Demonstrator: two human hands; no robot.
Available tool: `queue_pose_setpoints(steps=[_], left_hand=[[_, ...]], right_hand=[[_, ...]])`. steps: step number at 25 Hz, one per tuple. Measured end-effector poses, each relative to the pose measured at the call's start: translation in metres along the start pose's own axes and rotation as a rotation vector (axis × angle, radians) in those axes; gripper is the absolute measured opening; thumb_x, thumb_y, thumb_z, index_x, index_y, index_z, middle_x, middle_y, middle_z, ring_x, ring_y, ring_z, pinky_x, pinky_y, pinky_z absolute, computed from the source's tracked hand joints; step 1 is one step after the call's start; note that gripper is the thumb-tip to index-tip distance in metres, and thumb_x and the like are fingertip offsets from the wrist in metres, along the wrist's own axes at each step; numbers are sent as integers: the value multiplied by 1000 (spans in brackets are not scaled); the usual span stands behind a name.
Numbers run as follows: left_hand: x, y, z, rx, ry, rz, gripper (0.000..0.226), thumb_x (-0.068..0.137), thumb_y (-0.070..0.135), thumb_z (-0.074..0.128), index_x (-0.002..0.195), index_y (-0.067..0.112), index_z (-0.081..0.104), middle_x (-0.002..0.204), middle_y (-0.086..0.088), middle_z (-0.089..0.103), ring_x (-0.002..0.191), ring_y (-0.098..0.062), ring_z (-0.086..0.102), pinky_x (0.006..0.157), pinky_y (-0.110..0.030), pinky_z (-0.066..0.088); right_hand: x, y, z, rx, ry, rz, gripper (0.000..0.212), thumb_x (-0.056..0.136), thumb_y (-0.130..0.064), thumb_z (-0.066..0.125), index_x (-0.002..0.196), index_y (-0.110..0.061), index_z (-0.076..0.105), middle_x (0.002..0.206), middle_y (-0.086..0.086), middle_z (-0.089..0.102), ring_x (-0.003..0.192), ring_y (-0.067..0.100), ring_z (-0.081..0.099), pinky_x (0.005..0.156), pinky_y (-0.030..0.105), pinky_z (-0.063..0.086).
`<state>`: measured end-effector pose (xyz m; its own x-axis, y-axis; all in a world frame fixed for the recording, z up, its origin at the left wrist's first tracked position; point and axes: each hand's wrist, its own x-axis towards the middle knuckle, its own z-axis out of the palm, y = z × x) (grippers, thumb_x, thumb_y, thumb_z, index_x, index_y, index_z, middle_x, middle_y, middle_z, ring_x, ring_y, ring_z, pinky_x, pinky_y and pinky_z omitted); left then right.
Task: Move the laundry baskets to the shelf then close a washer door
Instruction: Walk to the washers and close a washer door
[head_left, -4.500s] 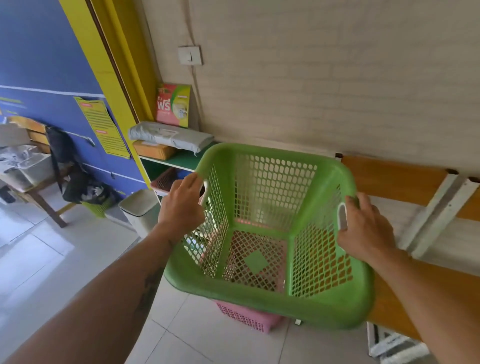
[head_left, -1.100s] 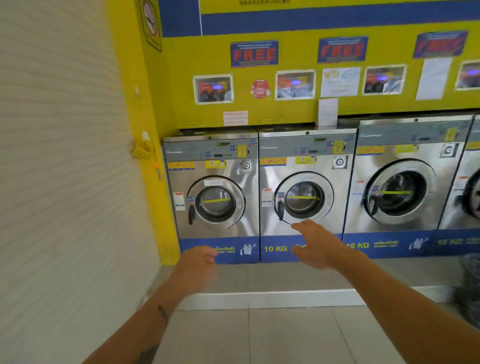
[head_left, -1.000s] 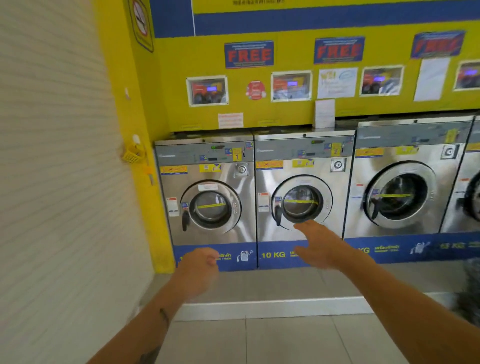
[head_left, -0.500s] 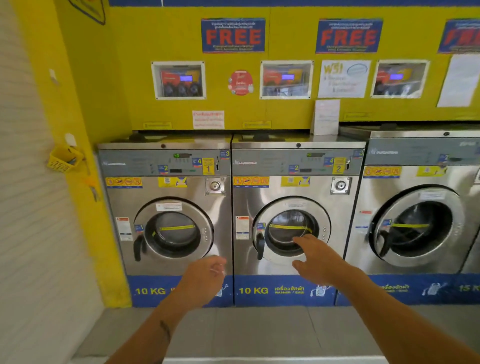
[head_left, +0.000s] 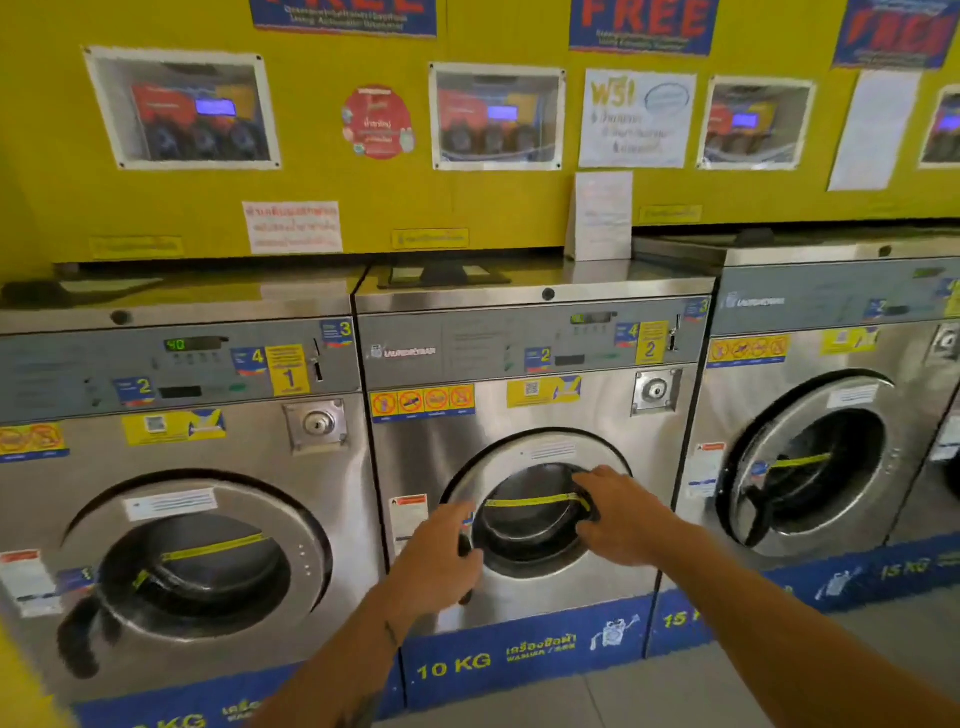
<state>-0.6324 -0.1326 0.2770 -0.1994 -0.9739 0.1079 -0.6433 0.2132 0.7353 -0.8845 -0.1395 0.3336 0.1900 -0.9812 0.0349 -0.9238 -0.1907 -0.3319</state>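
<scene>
Three front-loading washers are seen side by side against a yellow wall (head_left: 322, 218). The middle washer (head_left: 530, 415), tagged "2" and marked "10 KG" on its blue base strip, is the one being handled.

Its round door (head_left: 535, 512) sits low on the steel front, face pointed out toward the camera. No long axis as such, since the door is circular; a yellow strip (head_left: 535, 501) is run roughly level across the glass. The door looks close to flush with the front panel, but whether it is latched cannot be told.

Left hand (head_left: 441, 558): laid on the left edge of the door ring, over the dark handle (head_left: 464, 545), fingers curled loosely around it. A full grip cannot be confirmed; most of the handle is hidden by the hand.

Right hand (head_left: 618, 519): placed on the right side of the door glass, fingers bent and spread, fingertips at the inner rim of the ring. Nothing is enclosed; it is pressed flat-ish against the door.

Left washer (head_left: 171, 467), tagged "1": door (head_left: 202, 564) shut-looking, display reads "40", black handle hanging at lower left.

Right washer (head_left: 831, 415), marked "15": door (head_left: 810, 467) is seen partly swung, ring tilted relative to the front.

Coin-box windows and "FREE" signs (head_left: 641, 26) are mounted on the wall above. Grey tiled floor (head_left: 675, 696) is visible at bottom right.
</scene>
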Motion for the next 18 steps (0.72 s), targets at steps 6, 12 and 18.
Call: queue_pose_setpoints(steps=[6,12,18], left_hand=[[132,-14,45,272,16,-48,80,79,27,64,148,25,23,151,3,30,137,-26,34,113,-40,34],[216,-21,88,390,54,-273,92,78,22,66,152,27,10,160,-3,15,146,-29,19,117,-42,26],[240,-34,124,349,188,-416,97,77,16,64,151,29,3,161,-3,2,149,-30,3,120,-45,18]], right_hand=[[139,52,6,-109,-14,-57,67,83,-33,59,144,-18,36,147,7,38,134,32,36,107,46,40],[240,89,44,-233,-122,-260,80,73,-27,67,144,-17,31,145,7,35,131,31,35,106,45,41],[263,120,86,-285,79,-427,94,59,-31,74,143,-15,36,143,8,40,129,31,37,107,45,37]])
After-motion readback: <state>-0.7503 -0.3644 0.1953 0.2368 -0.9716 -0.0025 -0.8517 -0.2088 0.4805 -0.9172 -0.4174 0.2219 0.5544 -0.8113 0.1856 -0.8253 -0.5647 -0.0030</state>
